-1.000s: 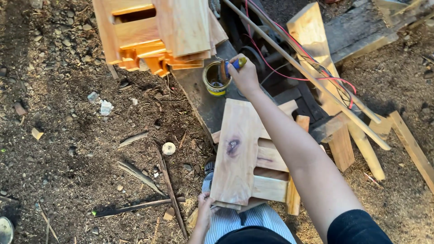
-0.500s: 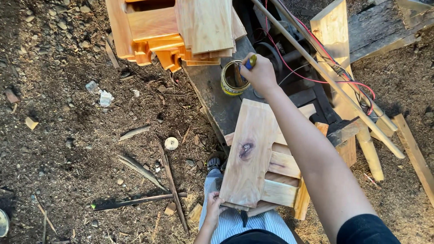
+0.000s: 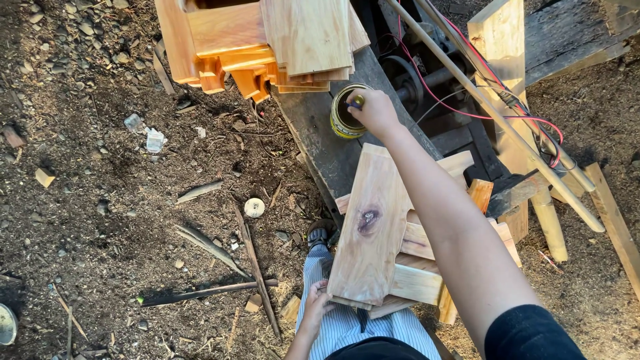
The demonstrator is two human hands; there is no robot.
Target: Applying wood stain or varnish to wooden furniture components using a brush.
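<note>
My right hand [image 3: 375,111] reaches forward and holds a brush [image 3: 358,102] with a yellow and blue handle, its tip inside a small yellow tin can [image 3: 343,115] on a dark plank [image 3: 319,140]. My left hand [image 3: 317,305] grips the near edge of a pale wooden board [image 3: 370,230] with a dark knot. The board rests on my lap over a small wooden frame [image 3: 427,270] of light slats.
A stack of orange-tinted wooden pieces [image 3: 267,43] lies beyond the can. A long pole [image 3: 500,110], red wires [image 3: 493,115], a dark machine wheel [image 3: 400,75] and timber offcuts [image 3: 613,220] crowd the right. Dirt with sticks [image 3: 253,267], stones and a round white lid [image 3: 254,208] spreads left.
My right hand has lowered the brush tip into the tin can. The view has shifted slightly; the board stays in my left hand.
</note>
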